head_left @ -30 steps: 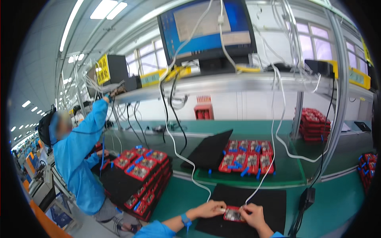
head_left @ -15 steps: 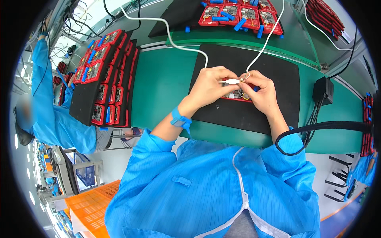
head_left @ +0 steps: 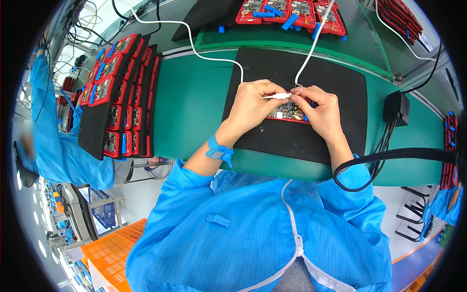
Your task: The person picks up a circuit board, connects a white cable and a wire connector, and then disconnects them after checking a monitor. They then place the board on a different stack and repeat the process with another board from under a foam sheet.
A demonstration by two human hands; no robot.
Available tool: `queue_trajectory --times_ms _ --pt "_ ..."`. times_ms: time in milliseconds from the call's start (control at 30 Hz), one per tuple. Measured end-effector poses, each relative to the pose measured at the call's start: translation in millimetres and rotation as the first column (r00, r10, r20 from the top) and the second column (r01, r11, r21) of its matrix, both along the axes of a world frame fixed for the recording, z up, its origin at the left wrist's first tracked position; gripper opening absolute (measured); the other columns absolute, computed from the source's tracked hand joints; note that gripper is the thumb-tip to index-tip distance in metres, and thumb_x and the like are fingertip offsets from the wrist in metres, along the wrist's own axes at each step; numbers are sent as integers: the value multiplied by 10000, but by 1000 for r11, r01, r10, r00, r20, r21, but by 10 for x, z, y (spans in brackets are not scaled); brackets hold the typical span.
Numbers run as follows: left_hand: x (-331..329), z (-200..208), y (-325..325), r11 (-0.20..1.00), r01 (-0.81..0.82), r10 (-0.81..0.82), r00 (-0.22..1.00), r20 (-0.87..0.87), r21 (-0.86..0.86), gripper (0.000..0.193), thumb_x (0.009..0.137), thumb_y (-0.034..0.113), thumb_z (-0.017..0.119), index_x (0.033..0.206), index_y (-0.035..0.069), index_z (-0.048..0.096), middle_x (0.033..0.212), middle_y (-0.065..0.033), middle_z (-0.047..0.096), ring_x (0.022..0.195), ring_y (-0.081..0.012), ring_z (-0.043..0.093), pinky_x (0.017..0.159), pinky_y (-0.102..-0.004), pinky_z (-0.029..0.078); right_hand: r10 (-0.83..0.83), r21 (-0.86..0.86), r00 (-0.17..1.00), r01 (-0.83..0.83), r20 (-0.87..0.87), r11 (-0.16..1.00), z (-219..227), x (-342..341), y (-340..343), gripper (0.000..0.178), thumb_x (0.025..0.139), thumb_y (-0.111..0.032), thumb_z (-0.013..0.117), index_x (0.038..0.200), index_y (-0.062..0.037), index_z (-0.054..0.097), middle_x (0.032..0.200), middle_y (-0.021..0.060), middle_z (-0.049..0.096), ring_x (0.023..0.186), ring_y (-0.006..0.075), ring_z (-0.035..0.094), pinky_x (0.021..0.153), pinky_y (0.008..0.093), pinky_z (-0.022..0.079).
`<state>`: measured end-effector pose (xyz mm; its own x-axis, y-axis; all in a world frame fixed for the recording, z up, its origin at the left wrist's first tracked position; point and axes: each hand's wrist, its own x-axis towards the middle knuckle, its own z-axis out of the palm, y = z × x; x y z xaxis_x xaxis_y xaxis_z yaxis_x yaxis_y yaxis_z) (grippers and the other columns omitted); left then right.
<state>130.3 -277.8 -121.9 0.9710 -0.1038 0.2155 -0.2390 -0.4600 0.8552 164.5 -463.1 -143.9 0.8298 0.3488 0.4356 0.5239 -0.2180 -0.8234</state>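
My left hand (head_left: 249,104) is closed in a pinch on a white cable plug (head_left: 280,96), which lies sideways across its fingertips. Opposite it, the fingers of my right hand (head_left: 322,111) pinch the end of a second white cable (head_left: 304,65), close to the tip of the plug. The fingertips hide whether the two ends touch. Just beneath both hands is a circuit board (head_left: 287,114) in a red tray, with a round gold-coloured part near my right thumb. The board rests on a black mat (head_left: 287,142); my hands cover part of it.
Stacked red trays of boards (head_left: 108,80) on black sheets stand at the left. More red trays with blue pieces (head_left: 304,14) sit on a raised shelf at the back. A black box with cables (head_left: 396,108) and a black cord loop (head_left: 384,158) are at the right. A co-worker's blue sleeve (head_left: 46,92) shows far left.
The view has shifted slightly, and the stacked trays appear farther left. Both hands stay over the board with the same pinches, the white plug having moved only a little.
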Motion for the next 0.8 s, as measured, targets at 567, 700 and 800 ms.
queue_trajectory --times_ms 567,700,800 --pt "-3 -112 -19 986 -24 -2 988 -157 -164 173 796 0 709 966 -28 704 866 -78 707 802 -102 655 697 -241 546 -6 -77 994 14 111 997 -14 22 -8 150 786 -2 713 935 17 706 747 91 671 654 155 619 584 264 481" --pt "4 -146 -19 977 -15 -16 990 -143 -211 169 801 -7 703 967 -36 701 865 -77 703 810 -102 653 699 -238 546 -14 -49 993 20 116 999 2 15 10 125 781 -39 721 897 5 703 717 106 651 636 213 591 571 325 473" --pt "3 -146 -23 976 -17 -17 988 -152 -218 169 801 -12 699 968 -38 700 865 -76 701 815 -101 652 707 -237 548 -7 -75 989 19 147 997 3 16 1 136 779 -18 718 911 14 702 727 104 655 645 198 603 580 306 477"
